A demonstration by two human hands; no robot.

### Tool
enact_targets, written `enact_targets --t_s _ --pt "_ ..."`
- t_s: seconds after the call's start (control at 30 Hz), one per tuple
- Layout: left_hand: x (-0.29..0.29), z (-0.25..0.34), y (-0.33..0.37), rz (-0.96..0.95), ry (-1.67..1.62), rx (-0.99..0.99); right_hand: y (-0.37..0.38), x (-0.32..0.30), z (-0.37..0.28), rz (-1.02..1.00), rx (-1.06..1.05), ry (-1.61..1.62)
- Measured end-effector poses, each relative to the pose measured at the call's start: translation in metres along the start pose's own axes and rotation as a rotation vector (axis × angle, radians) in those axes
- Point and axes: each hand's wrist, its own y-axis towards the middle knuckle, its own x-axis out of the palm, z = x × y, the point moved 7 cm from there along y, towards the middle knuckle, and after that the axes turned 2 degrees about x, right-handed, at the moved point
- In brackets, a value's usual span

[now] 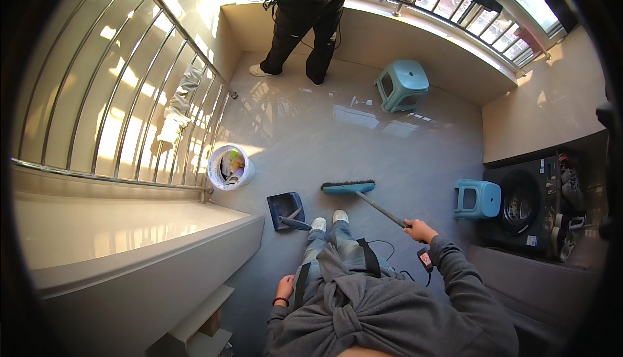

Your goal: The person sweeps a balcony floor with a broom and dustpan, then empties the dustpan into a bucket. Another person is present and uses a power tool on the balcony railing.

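My right hand point(421, 231) is closed around the grey handle of a broom point(383, 211). The broom's blue head point(348, 188), with dark bristles, lies on the floor just beyond my shoes. Beside my left thigh hangs my left hand point(285, 287), its fingers loosely curled and holding nothing that I can see. A dark blue dustpan point(285, 209) rests on the floor to the left of my feet, its short handle pointing toward my left shoe. Neither hand touches the dustpan.
A white bin point(231, 167) holding rubbish stands by the metal railing point(123, 97). Blue stools point(402, 84) stand far right and beside the black washing machine point(519, 201). Another person point(305, 16) stands near the window. A low wall point(149, 272) runs at left.
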Motion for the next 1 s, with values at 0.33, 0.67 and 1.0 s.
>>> enact_targets --t_s 0.33,0.67,1.0 --pt "-0.030 0.040 0.027 -0.015 0.009 0.071 -0.063 0.061 0.005 -0.111 0.382 1.051" --pt "-0.081 -0.017 0.061 -0.171 -0.010 -0.063 -0.119 0.116 -0.022 0.159 0.436 0.918" --pt "-0.106 -0.017 0.089 -0.322 0.209 -0.045 -0.214 0.172 -0.040 0.229 0.476 0.599"
